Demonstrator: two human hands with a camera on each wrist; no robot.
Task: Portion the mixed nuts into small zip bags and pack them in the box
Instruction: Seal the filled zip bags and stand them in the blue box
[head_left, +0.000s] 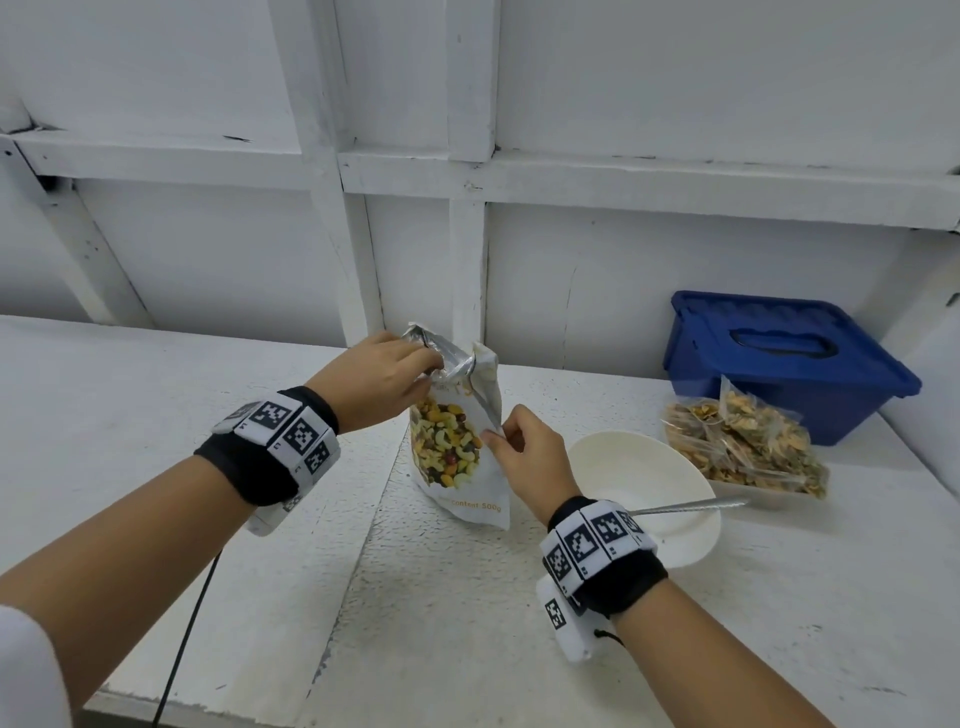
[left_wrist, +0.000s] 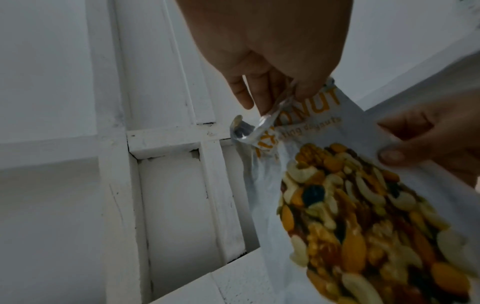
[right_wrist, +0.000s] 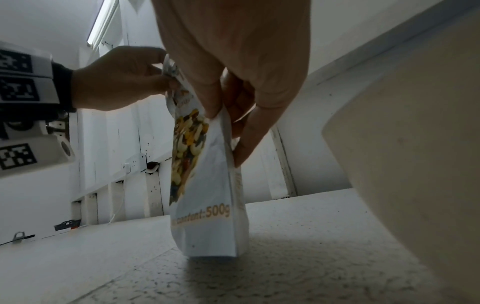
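On the white desk (head_left: 467, 597) a white printed nut pouch (head_left: 460, 457) stood upright — its silver torn top pinched by the left hand (head_left: 374, 382), its side edge by the right hand (head_left: 530, 457).

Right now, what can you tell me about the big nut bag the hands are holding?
The mixed nuts pouch is white and looks like foil-lined plastic, silvery inside. A picture of cashews, almonds and other nuts covers its front, with orange lettering and "content: 500g" below. It stands upright on the white table, left of the white bowl. Its top is twisted and crumpled. The left hand pinches the silvery top strip; the right hand pinches its right edge.
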